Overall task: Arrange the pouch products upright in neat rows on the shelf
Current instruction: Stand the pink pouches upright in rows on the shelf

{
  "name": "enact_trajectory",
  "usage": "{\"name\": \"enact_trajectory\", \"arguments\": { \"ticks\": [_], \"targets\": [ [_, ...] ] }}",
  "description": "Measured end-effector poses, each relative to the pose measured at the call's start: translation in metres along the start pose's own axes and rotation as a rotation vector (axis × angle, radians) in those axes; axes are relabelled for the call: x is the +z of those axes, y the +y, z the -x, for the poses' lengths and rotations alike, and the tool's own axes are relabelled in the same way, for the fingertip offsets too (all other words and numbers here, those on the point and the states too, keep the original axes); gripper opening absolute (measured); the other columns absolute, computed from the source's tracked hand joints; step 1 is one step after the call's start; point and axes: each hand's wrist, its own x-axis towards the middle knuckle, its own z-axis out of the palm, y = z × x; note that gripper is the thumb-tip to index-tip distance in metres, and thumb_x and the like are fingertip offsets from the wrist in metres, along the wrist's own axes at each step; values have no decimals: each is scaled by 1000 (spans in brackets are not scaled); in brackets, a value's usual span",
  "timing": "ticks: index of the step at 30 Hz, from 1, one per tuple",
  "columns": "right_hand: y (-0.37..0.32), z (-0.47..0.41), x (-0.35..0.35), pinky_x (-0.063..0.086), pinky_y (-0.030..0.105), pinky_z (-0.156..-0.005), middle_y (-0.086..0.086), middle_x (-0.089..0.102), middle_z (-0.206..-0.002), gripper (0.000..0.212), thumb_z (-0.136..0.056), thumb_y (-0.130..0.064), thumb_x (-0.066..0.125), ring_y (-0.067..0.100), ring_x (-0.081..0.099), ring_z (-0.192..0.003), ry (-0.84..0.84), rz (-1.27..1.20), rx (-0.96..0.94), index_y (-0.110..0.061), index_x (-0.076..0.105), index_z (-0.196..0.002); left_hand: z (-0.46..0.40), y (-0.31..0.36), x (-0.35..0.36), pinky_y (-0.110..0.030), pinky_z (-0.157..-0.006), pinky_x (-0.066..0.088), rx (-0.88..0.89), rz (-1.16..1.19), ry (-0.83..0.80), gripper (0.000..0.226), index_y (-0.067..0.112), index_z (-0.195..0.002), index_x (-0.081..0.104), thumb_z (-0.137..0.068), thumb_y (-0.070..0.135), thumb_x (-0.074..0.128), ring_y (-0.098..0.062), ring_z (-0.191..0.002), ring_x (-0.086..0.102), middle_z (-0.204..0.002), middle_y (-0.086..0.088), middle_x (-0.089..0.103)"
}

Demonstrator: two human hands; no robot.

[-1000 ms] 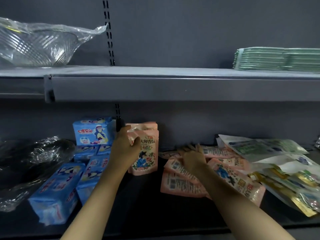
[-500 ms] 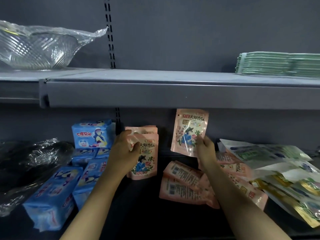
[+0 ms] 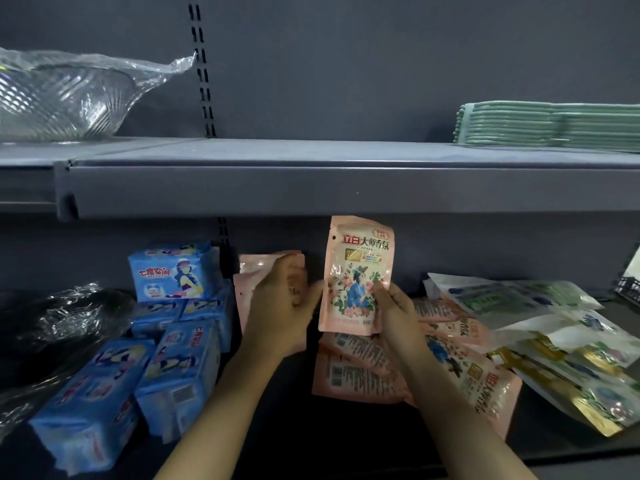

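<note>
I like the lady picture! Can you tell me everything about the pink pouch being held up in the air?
The glossy pink plastic pouch is flat and held upright, front facing us, just under the grey upper shelf edge. It shows red and black lettering on top, a small gold label, and a figure in a hat and blue clothes among pink flowers. The right hand pinches its lower right side; the left hand is at its left edge, steadying the standing pink pouches behind.

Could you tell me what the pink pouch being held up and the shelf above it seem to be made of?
Pink pouch: probably glossy plastic film, judging by the sheen and soft creases on its printed face. Upper shelf: likely painted metal with a matte grey finish, given its folded front edge and even colour.
</note>
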Motion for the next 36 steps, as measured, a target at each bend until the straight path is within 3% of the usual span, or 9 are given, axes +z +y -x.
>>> {"name": "enact_trajectory", "arguments": {
  "ticks": [3,5,9,12,15,19,25,31,36],
  "targets": [
    [-5,12,12,58,39,-74,11,74,-98,27,-100,-21,40,23,71,-87,-89,32,-45,-8,62,-108,1,6,8,-3,-59,44,-129,125,-283,52,22,-120,46,-76,36,70,11,-76,55,-97,18,58],
    [-5,18,18,56,40,-77,12,73,-100,29,-101,-22,39,25,70,-89,-127,62,-65,-7,61,-111,4,0,12,-6,-63,49,-123,130,-325,46,21,-113,51,-74,33,72,10,-79,59,-98,16,64],
    [-5,27,29,56,38,-82,4,75,-94,26,-100,-23,39,18,71,-90,-168,113,-83,-13,61,-111,10,-14,6,-32,-82,55,-151,162,-219,45,20,-113,54,-73,24,74,-6,-93,65,-107,7,68],
    [-1,34,35,53,20,-80,-15,71,-87,28,-97,-29,47,-3,67,-86,-300,301,-110,-24,51,-124,17,-25,-1,-33,-84,55,-178,197,-168,48,23,-117,53,-73,19,72,-4,-97,64,-109,10,67],
    [8,38,42,49,20,-92,-18,62,-119,43,-91,-24,59,-1,59,-110,-387,462,-101,-31,42,-129,28,-38,-10,-31,-85,56,-195,233,-153,52,25,-122,51,-74,18,71,-2,-101,63,-113,10,66],
    [20,41,50,43,10,-80,-12,56,-121,45,-90,-25,60,7,55,-113,-338,750,-114,-24,41,-131,42,-57,-18,-25,-82,54,-265,167,-161,50,20,-120,53,-75,21,72,-4,-97,64,-109,9,67],
    [44,46,63,48,24,-69,6,60,-115,30,-95,-32,49,16,59,-94,-194,1010,-99,-16,47,-120,58,-65,-11,-24,-77,43,-426,64,-71,26,11,-114,53,-90,20,54,-15,-100,60,-109,0,63],
    [64,48,66,54,36,-80,11,63,-111,23,-94,-21,50,23,63,-95,-124,1025,-116,-8,50,-112,63,-65,0,-21,-74,37,-517,139,-7,26,8,-118,48,-92,14,48,-9,-93,50,-115,-4,58],
    [65,47,69,53,33,-81,11,64,-113,26,-93,-18,50,26,64,-100,-103,1019,-127,-10,48,-118,60,-71,6,-13,-62,37,-594,202,70,27,12,-116,48,-90,14,50,-10,-92,52,-116,-4,59]
  ]
}}
